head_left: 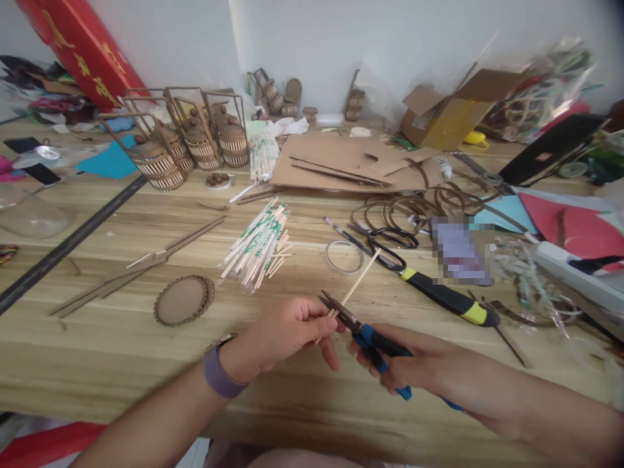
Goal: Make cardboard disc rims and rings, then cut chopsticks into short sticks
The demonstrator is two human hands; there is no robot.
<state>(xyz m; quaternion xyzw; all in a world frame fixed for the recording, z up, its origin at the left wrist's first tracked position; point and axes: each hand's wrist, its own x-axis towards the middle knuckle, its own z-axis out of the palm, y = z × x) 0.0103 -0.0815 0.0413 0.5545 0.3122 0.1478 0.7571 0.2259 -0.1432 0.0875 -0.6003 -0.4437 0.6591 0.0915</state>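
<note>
My left hand [302,328], with a watch on a purple band, pinches a thin wooden chopstick [362,276] and a short cut piece beside it. The chopstick slants up and to the right over the table. My right hand [394,364] grips blue-and-black handled shears [363,330]. Their blades lie against the chopstick just above my left fingertips. Paper-wrapped chopsticks [256,244] with green print lie in a pile beyond my left hand. Several short cut sticks [279,257] rest along the pile's right side. Scalloped cardboard discs [182,301] are stacked to the left.
Black-handled scissors [390,250], a utility knife [448,299] and a ring [344,256] lie beyond my hands. Coiled brown strips [400,211] and a blurred-out phone [461,250] are at the right. Small handled baskets [197,146] stand back left, near a cardboard sheet [336,162].
</note>
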